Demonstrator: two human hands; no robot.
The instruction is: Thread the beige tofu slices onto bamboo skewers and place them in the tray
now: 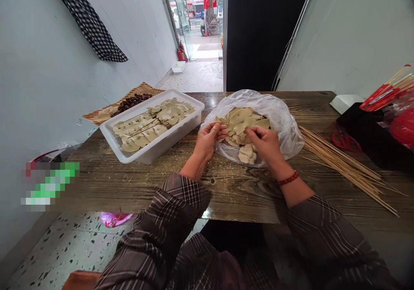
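A pile of thin, flat, greyish-beige slices [241, 118] lies in a clear plastic bag [281, 117] spread open on the table. My left hand [208, 139] is at the pile's left edge, its fingers closed at the rim of a slice. From the right, my right hand [265, 145] pinches a slice between thumb and fingertips. What kind of food the slices are I cannot make out. A crumpled paler lump [247, 154] sits at the bag's near edge, just below my right fingers.
Left of the bag, a white plastic tray [152, 152] holds similar slices threaded on skewers. Behind it, dark reddish-brown pieces [134, 102] lie on patterned paper [97, 116]. Loose bamboo skewers [343, 165], red-handled scissors [346, 141] and a black bag [365, 126] occupy the right side of the wooden table [161, 191].
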